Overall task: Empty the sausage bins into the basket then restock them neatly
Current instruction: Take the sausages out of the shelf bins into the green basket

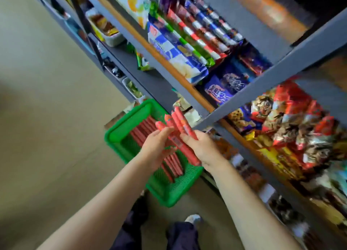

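Note:
A bundle of red-wrapped sausages (178, 124) is held between both hands above a green plastic basket (120, 126). My left hand (156, 144) grips the bundle from the left, fingers curled over it. My right hand (201, 146) grips it from the right. The sausages fan out and point up towards the shelf. More red sausages (142, 131) lie in rows inside the basket, which stands on the floor beside the shelving. The view is blurred. No sausage bin is plainly visible.
A grey metal shelving unit (249, 92) runs along the right, packed with snack bags and biscuit packs (189, 43). White bins (112, 37) sit on lower shelves at the far left. Beige floor (47, 118) lies to the left. My legs show at the bottom.

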`<state>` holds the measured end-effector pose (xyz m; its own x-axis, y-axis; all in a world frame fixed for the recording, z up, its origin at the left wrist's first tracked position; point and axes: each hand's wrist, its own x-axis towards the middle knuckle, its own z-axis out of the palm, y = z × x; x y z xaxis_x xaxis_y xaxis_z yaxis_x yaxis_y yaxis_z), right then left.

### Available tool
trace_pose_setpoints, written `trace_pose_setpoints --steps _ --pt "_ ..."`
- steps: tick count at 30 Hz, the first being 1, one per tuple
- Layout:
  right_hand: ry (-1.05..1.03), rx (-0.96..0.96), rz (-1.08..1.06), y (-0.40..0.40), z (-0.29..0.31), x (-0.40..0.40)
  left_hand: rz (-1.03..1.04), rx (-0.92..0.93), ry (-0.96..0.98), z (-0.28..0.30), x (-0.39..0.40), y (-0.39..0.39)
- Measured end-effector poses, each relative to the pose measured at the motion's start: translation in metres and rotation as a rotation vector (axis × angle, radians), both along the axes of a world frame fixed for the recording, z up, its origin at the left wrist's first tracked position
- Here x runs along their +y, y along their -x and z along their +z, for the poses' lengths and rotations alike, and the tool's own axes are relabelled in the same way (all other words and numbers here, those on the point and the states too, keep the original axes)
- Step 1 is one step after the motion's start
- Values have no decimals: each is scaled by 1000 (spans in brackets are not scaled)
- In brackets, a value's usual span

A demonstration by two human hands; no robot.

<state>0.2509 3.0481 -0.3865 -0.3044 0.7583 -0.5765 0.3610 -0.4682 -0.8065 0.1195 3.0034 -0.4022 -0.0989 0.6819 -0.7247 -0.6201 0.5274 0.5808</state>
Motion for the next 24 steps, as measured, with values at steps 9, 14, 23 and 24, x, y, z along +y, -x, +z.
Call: trace_pose_setpoints --steps 9,14,23,24 --pt "326 198 -91 42 -148 -7 -42 55 128 -146 -11 58" --pt "353 176 -100 43 -194 -10 -108 22 185 -195 -23 63" --pt "245 -121 -46 10 -246 -14 -139 114 294 -247 -41 53" --pt "254 -179 -59 2 -255 -14 -141 143 323 -254 -42 50"
